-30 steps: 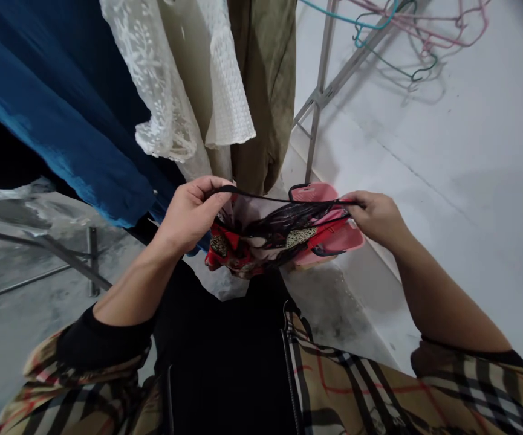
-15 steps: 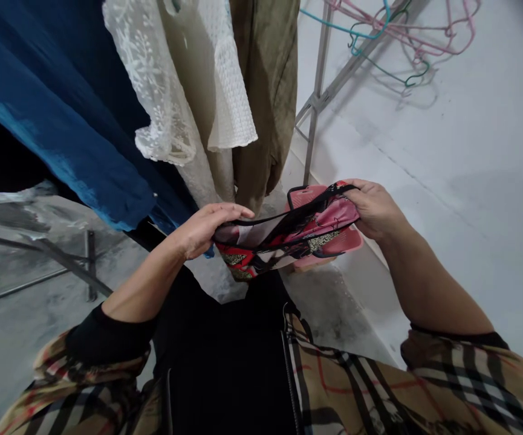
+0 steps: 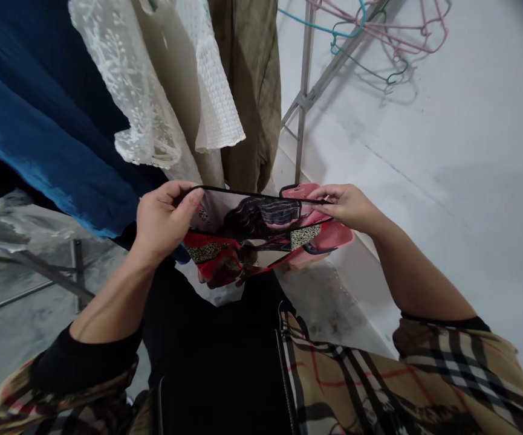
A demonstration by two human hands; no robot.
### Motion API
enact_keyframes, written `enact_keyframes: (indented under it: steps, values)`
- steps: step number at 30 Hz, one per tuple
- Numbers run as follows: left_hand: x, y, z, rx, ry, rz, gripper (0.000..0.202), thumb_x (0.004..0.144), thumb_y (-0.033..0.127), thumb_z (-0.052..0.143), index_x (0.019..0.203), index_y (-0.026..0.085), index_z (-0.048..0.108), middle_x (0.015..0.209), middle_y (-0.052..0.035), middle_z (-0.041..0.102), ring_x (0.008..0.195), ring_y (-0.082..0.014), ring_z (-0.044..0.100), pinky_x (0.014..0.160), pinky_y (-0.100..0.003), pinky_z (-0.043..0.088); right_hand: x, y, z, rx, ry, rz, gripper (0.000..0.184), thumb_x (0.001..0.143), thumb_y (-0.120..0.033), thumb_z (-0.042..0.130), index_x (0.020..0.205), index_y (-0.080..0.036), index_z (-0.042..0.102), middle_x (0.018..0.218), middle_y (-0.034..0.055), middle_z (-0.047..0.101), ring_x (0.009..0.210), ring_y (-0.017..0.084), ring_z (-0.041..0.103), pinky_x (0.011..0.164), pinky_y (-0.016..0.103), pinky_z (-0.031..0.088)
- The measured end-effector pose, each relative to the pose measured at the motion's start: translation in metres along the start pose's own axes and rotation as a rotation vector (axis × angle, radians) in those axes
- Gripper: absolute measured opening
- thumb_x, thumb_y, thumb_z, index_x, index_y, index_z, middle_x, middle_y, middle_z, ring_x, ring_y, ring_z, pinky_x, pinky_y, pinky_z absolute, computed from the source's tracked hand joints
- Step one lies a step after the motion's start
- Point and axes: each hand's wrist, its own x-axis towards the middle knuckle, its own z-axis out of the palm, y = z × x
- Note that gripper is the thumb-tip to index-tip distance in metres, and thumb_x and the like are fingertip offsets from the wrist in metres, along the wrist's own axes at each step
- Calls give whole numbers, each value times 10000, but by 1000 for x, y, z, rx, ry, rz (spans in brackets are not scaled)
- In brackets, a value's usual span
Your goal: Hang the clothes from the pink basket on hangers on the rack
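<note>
A printed cloth piece with black-bound edges [image 3: 261, 241] is stretched sideways in front of my body, red, black, white and speckled. Its two dark edges stand apart, like the mouth of a bag; whether it is a bag or a garment I cannot tell. My left hand [image 3: 164, 214] pinches its left upper corner between thumb and fingers. At the right end of the upper edge, my right hand [image 3: 349, 206] is closed on the corner. Behind and below the cloth, a pink plastic basket [image 3: 343, 235] with dark handles is partly hidden.
Clothes hang close ahead: a blue garment [image 3: 57, 127], a white lace one [image 3: 129, 90] and a brown one [image 3: 256, 90]. A metal rack leg [image 3: 302, 133] stands by the white wall [image 3: 447, 151]. Pink, blue and green hangers [image 3: 392, 30] hang upper right. Metal bars [image 3: 48, 266] cross at left.
My left hand has moved left and up, from lying over the cloth's end to pinching its corner. The upper edge is pulled straighter and the inside shows more. My right hand has shifted slightly left.
</note>
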Motion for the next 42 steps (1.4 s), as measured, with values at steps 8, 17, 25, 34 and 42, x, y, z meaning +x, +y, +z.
enact_keyframes:
  steps: [8, 17, 25, 34, 42]
  values:
    - [5, -3, -7, -101, 84, 10, 91, 831, 299, 687, 901, 250, 718, 726, 54, 685, 877, -202, 617, 662, -307, 370, 1, 3, 1, 29, -49, 16, 224, 734, -256, 686, 934, -157, 697, 1095, 93, 692, 1013, 198, 655, 974, 397, 524]
    - [10, -17, -13, 381, -257, 134, 265, 720, 128, 596, 900, 242, 752, 766, -17, 585, 745, -189, 548, 707, -305, 409, 2, -14, -9, 382, 239, 161, 256, 654, -152, 557, 894, -198, 633, 768, 15, 676, 639, 126, 630, 646, 278, 547]
    - [11, -45, 3, 158, -9, -208, 153, 728, 165, 624, 861, 214, 682, 586, 10, 543, 646, -200, 591, 722, -294, 470, -3, -11, -20, 321, 124, 187, 122, 666, -228, 590, 766, -230, 520, 532, -47, 482, 369, 60, 274, 387, 261, 269]
    - [14, -32, 27, -836, -11, -795, 144, 881, 157, 436, 795, 162, 551, 681, -43, 674, 657, -166, 675, 777, -387, 574, -13, -6, -11, 261, 133, 134, 208, 729, -340, 744, 830, -235, 595, 787, -3, 687, 428, 52, 421, 359, 218, 273]
    - [6, -10, 26, -878, -75, -848, 84, 902, 179, 518, 840, 188, 574, 617, 23, 601, 510, -109, 583, 524, -227, 523, -8, 9, 1, 72, 223, 74, 236, 812, -379, 664, 924, -179, 720, 796, 39, 712, 596, 117, 608, 491, 230, 492]
